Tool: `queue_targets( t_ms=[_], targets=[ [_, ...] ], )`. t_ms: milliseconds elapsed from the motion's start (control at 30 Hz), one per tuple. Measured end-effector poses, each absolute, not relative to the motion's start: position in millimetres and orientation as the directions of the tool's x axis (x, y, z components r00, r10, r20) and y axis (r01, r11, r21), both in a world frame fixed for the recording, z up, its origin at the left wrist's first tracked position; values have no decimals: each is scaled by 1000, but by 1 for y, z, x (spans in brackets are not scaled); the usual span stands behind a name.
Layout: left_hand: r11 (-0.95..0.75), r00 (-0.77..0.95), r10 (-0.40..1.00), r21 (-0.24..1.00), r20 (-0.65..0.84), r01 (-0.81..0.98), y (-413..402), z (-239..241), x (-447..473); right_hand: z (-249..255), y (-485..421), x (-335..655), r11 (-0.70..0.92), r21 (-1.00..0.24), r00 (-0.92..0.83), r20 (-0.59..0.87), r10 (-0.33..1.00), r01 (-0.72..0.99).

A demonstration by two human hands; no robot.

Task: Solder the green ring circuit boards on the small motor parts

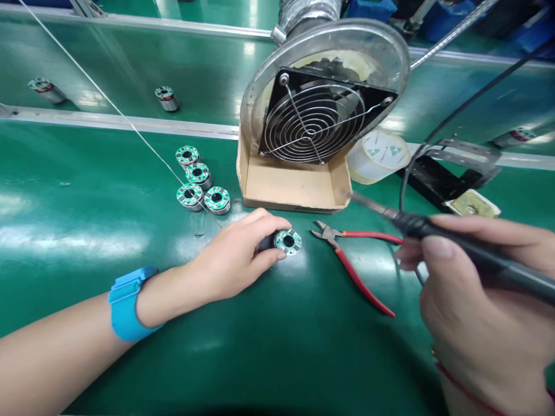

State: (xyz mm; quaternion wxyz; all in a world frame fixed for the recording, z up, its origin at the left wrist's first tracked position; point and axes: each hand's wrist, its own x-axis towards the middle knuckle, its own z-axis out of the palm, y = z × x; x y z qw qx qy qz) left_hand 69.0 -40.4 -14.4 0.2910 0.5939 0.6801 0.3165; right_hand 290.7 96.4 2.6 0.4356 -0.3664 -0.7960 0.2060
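My left hand [236,254], with a blue strap [128,300] at its wrist, is closed around a small motor [295,238]. The motor's round green circuit board with a dark centre hole faces toward me and to the right. In my right hand [468,283] is a soldering iron [459,240], its tip pointing left, raised over the table. The tip looks blurred and stands apart from the motor. Between the two hands lie red-handled cutters [355,277], jaws parted. Left of the box, several similar motors [197,176] stand grouped with their boards up.
A fan with a wire guard [310,130] leans in a cardboard box [295,190]. Right of it are a tape roll [381,153] and a soldering iron stand [455,167] with a sponge [472,203]. More motors [167,98] sit beyond the rail. A thin wire [99,86] slants across the left side.
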Motion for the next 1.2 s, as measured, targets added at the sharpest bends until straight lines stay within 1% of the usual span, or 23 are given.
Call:
queue_targets(
  t_ms=[33,67,100,133,167,233,300,400,500,600,733,800,867,967,1100,1200],
  targets=[
    [96,-122,992,777,-26,622,-41,-14,68,-1,109,291,736,-485,-379,642,666,472],
    [105,-122,992,775,-36,624,-42,-15,68,-5,122,292,777,-339,-470,646,602,530],
    [118,-124,991,767,-51,630,-42,-15,67,-9,133,293,798,-265,-569,583,580,542],
    [134,-124,990,754,-69,643,-42,-16,68,-12,142,295,804,-269,-631,507,587,531],
    [146,-124,989,737,-85,660,-43,-17,68,-16,149,297,802,-299,-678,429,597,517],
    [143,-111,990,709,-91,691,-42,-20,69,-23,152,302,790,-373,-707,364,607,487],
    [111,-88,994,712,-70,693,-42,-22,70,-31,144,308,803,-389,-726,362,584,452],
    [69,-82,996,772,-22,632,-42,-22,70,-43,124,318,838,-369,-787,329,522,402],
    [54,-99,995,844,-1,534,-44,-20,68,-54,107,327,836,-324,-793,294,534,443],
    [89,-126,991,892,-36,444,-46,-17,68,-59,101,332,810,-324,-766,286,576,488],
    [169,-161,981,901,-112,399,-47,-15,71,-60,108,336,834,-348,-762,356,540,428],
    [174,-180,978,892,-106,418,-47,-13,74,-59,112,336,827,-384,-734,400,549,410],
    [161,-198,977,872,-76,463,-47,-12,76,-57,111,336,815,-438,-722,410,557,379],
    [156,-222,974,826,-39,542,-48,-10,78,-47,102,331,814,-478,-776,353,523,331],
    [157,-230,973,764,-12,625,-50,-6,80,-27,91,320,853,-459,-895,230,383,247],
    [112,-212,976,708,54,697,-51,-5,80,-15,92,312,896,-393,-928,214,306,205]
  ],
)
